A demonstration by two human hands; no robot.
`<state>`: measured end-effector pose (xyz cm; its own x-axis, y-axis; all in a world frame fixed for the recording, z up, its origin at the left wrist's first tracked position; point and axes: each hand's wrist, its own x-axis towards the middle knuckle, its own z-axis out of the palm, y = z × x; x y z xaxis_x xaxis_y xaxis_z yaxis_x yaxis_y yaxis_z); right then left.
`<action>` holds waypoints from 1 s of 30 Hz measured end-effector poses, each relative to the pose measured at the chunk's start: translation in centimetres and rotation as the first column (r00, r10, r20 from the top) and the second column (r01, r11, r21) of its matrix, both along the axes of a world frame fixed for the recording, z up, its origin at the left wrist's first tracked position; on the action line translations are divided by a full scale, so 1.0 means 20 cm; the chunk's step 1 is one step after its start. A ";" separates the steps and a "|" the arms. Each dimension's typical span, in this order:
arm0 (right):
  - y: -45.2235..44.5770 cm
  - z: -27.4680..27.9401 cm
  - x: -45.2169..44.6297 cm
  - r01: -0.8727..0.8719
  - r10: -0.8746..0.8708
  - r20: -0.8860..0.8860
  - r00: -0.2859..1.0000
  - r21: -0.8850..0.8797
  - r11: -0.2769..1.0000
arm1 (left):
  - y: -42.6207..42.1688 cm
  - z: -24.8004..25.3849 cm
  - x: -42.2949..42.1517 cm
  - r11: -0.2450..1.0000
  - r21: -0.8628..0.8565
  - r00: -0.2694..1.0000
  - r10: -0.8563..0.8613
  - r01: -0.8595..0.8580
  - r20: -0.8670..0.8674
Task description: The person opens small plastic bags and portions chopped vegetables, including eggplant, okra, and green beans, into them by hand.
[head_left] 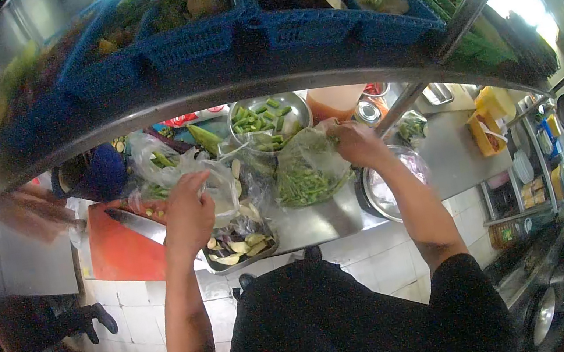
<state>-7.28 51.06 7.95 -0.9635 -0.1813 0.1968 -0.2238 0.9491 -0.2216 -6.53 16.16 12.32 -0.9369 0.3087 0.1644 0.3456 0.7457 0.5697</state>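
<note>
My right hand [359, 144] grips the top of a clear plastic bag [309, 179] filled with cut green vegetable pieces. My left hand [188, 205] is closed at the edge of another clear plastic bag [219, 179]; its fingertips are partly hidden. Just below the left hand's side, a metal tray [243, 257] holds cut eggplant pieces. A knife [137, 225] lies on the red cutting board [123, 251] left of that hand. Behind the bags sits a metal bowl [302, 107] of cut green pieces. Right of the filled bag, a round metal pot [373, 198] contains something whitish in plastic.
Blue crates [193, 45] of vegetables stand on the shelf above the counter. A shelf post [401, 110] rises near my right hand. Another person's blurred hand [34, 210] is at the left, near a dark blue container [102, 172]. Yellow tubs [487, 130] stand at the right.
</note>
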 end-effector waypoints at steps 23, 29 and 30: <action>0.06 0.13 0.13 0.108 -0.135 -0.119 0.984 -0.211 0.971 | -0.07 -0.04 0.04 1.000 0.024 1.000 0.010 -0.009 -0.010; -0.03 0.37 0.25 0.283 -0.339 -0.215 0.916 -0.254 0.925 | -0.07 -0.04 0.02 0.977 0.215 0.999 -0.002 -0.009 0.052; -0.04 0.41 0.27 0.321 -0.402 -0.186 0.897 -0.353 0.879 | -0.06 -0.02 0.02 0.959 0.282 0.995 -0.002 -0.025 0.095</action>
<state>-1.81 50.18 16.18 -0.8620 0.2788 0.4234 0.0364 0.8670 -0.4969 -6.06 14.94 11.84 -0.9553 0.2515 0.1551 0.2734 0.5532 0.7869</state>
